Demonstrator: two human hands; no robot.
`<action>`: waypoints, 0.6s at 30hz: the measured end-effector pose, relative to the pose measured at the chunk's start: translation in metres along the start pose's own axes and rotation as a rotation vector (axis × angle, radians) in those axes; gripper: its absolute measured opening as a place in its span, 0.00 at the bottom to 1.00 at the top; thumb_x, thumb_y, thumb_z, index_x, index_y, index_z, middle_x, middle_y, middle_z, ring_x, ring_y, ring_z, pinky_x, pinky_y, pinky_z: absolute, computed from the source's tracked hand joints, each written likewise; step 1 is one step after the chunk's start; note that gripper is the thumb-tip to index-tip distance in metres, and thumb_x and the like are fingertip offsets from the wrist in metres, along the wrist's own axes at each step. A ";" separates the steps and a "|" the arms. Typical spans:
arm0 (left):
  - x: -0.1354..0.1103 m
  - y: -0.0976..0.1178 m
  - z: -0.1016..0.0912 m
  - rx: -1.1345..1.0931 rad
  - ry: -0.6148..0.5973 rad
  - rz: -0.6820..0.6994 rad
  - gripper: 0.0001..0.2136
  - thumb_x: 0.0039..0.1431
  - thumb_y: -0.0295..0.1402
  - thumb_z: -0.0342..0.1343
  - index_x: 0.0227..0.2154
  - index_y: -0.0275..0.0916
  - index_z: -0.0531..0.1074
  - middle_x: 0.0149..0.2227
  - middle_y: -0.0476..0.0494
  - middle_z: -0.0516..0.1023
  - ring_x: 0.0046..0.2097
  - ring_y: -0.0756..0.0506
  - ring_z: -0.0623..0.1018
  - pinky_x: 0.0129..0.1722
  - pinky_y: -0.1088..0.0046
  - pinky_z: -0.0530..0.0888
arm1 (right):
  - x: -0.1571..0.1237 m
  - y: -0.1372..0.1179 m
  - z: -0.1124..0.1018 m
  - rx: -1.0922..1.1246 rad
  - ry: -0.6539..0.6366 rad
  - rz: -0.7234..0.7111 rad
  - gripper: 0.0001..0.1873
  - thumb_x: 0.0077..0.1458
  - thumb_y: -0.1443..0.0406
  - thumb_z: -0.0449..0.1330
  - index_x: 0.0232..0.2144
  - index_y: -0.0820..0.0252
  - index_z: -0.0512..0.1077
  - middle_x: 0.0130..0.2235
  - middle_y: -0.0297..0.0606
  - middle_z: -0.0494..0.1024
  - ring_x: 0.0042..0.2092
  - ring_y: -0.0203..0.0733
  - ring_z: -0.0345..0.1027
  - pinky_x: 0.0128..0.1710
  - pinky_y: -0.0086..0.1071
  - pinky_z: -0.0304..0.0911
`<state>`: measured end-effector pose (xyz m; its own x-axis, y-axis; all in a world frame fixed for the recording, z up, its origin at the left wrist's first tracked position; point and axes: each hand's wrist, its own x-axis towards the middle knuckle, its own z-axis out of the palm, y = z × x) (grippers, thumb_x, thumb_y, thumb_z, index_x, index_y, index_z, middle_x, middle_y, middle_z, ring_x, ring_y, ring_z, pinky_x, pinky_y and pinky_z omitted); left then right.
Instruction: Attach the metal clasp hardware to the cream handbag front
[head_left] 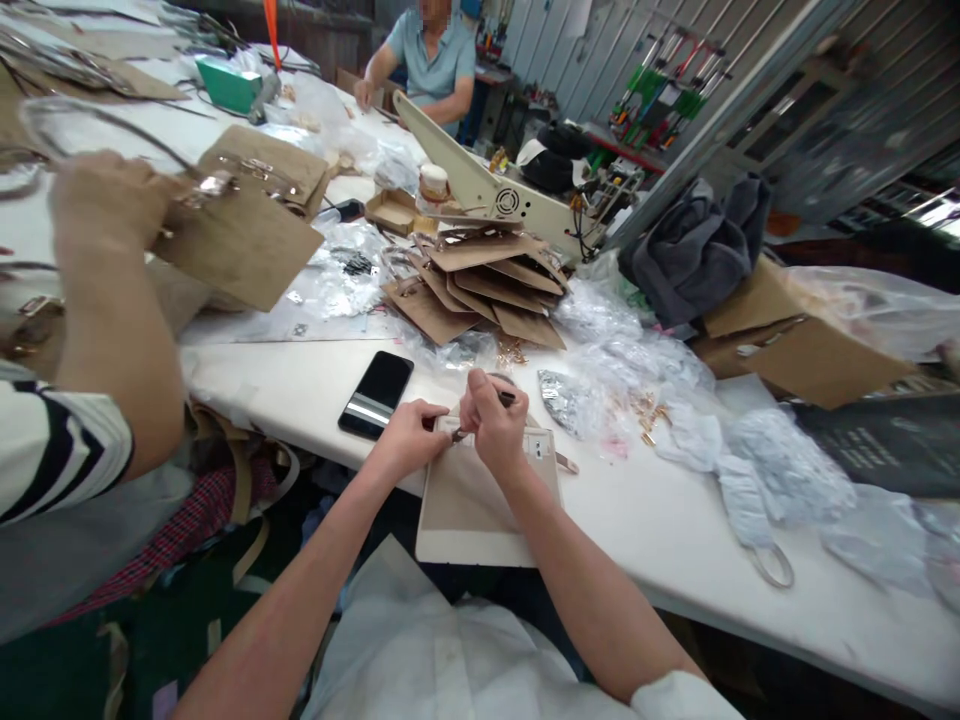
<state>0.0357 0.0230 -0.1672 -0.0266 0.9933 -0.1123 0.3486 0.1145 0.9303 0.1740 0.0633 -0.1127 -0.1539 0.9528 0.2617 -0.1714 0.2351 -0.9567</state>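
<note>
A flat beige panel point(480, 500), like a bag piece, lies at the table's front edge and juts over it. My right hand point(491, 425) is closed around a slim tool with a dark handle point(507, 398); its tip points down-left to the panel's upper part. My left hand point(409, 437) is closed at the panel's upper left corner, its thumb and fingers pinching the edge near the tool tip. Small metal fittings point(538, 445) show on the panel's upper right. Beside it lies a short strap end point(567, 463). Part of the panel is hidden under my right forearm.
A black phone point(376, 395) lies left of my hands. Beyond are stacked brown panels point(487, 280), gold-coloured small parts point(511, 350) and plastic bags point(637, 350). At left, a co-worker's hand point(112, 200) holds a brown panel point(247, 245). Another person point(431, 60) sits at the back.
</note>
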 end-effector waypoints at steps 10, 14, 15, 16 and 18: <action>0.000 -0.003 0.005 -0.090 0.045 -0.030 0.20 0.47 0.30 0.66 0.46 0.37 0.88 0.40 0.44 0.84 0.39 0.43 0.81 0.40 0.68 0.77 | 0.002 -0.016 0.002 0.269 0.020 0.207 0.35 0.63 0.46 0.71 0.18 0.54 0.57 0.16 0.22 0.52 0.15 0.29 0.43 0.13 0.29 0.39; -0.002 -0.003 0.003 -0.098 0.055 -0.037 0.21 0.48 0.31 0.68 0.47 0.37 0.88 0.37 0.45 0.84 0.36 0.44 0.79 0.36 0.69 0.75 | 0.017 -0.003 0.004 0.239 0.084 0.329 0.36 0.59 0.43 0.72 0.20 0.53 0.55 0.16 0.20 0.51 0.15 0.28 0.41 0.12 0.27 0.37; -0.002 -0.004 0.003 -0.119 0.046 -0.038 0.21 0.48 0.32 0.68 0.48 0.36 0.87 0.37 0.45 0.84 0.36 0.44 0.79 0.36 0.70 0.75 | 0.023 0.002 0.006 0.226 0.096 0.375 0.37 0.58 0.42 0.72 0.20 0.52 0.54 0.16 0.20 0.50 0.16 0.28 0.40 0.12 0.27 0.37; -0.002 -0.005 0.003 -0.134 0.036 -0.037 0.22 0.49 0.32 0.68 0.50 0.36 0.87 0.37 0.45 0.84 0.36 0.44 0.79 0.36 0.70 0.75 | 0.030 0.007 0.007 0.214 0.105 0.428 0.37 0.57 0.42 0.72 0.20 0.52 0.53 0.16 0.19 0.49 0.16 0.28 0.39 0.12 0.26 0.36; -0.002 -0.006 0.001 -0.135 0.022 -0.025 0.23 0.49 0.31 0.68 0.50 0.35 0.87 0.38 0.44 0.85 0.36 0.44 0.79 0.37 0.70 0.75 | 0.043 0.015 0.010 0.192 0.100 0.549 0.39 0.56 0.41 0.73 0.21 0.51 0.51 0.16 0.18 0.48 0.16 0.27 0.37 0.12 0.25 0.35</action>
<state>0.0349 0.0207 -0.1734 -0.0552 0.9900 -0.1298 0.2187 0.1389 0.9659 0.1554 0.1061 -0.1150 -0.1791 0.9409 -0.2874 -0.2669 -0.3277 -0.9063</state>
